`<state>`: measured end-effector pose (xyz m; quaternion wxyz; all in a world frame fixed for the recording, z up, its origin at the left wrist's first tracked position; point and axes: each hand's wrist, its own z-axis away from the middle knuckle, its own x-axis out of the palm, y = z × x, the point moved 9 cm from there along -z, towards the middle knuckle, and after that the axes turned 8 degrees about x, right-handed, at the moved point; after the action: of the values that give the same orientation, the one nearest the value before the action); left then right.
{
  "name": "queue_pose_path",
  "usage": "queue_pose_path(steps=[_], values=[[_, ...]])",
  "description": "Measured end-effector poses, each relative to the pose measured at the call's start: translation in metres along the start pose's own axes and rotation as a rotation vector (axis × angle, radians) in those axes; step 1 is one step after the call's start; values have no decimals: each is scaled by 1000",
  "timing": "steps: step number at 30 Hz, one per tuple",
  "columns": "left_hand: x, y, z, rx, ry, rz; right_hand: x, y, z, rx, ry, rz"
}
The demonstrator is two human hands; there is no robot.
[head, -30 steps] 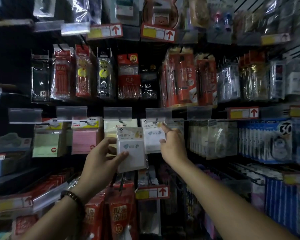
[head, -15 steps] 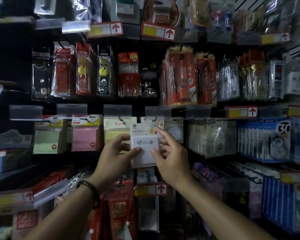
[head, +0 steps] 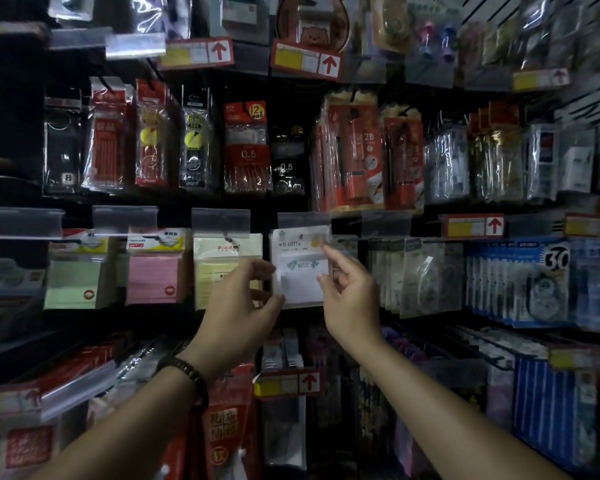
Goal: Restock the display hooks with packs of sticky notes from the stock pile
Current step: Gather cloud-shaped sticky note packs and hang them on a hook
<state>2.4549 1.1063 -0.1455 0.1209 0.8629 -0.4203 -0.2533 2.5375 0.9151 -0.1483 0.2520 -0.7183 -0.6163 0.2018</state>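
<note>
A white pack of sticky notes (head: 300, 271), printed "BE HAPPY", hangs at a display hook under a clear label holder (head: 303, 220). My left hand (head: 238, 310) pinches the pack's lower left edge between thumb and fingers. My right hand (head: 349, 296) touches its right edge, index finger up near the pack's top. Left of it hang a yellow pack (head: 222, 268), a pink pack (head: 153, 271) and a green pack (head: 75, 275) of sticky notes. The hook itself is hidden behind the pack.
Pencil and lead packs (head: 246, 147) hang in the row above. Correction tape packs (head: 520, 282) fill the hooks to the right. Red price tags with arrows (head: 290, 382) stick out below, above red packs (head: 222, 431). The stock pile is out of view.
Both hands carried the white pack right and up, from in front of the yellow pack to the hook beside it. My right hand shifted to the pack's right edge.
</note>
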Motion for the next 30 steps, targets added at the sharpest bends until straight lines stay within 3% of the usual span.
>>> queue_pose_path(steps=[6, 15, 21, 26, 30], values=[[-3, 5, 4, 76, -75, -136, 8, 11, -11, 27, -7, 92], [-7, 2, 26, 127, -166, -234, 28, 5, -31, 38, -79, 610], [-18, 4, 52, 163, -163, -251, 26, -4, -28, 66, -21, 766], [-37, 4, 89, 166, -174, -254, 11, -21, 3, 3, 54, 616], [-50, -5, 137, 119, -194, -184, 0, -45, 59, -180, 66, 414]])
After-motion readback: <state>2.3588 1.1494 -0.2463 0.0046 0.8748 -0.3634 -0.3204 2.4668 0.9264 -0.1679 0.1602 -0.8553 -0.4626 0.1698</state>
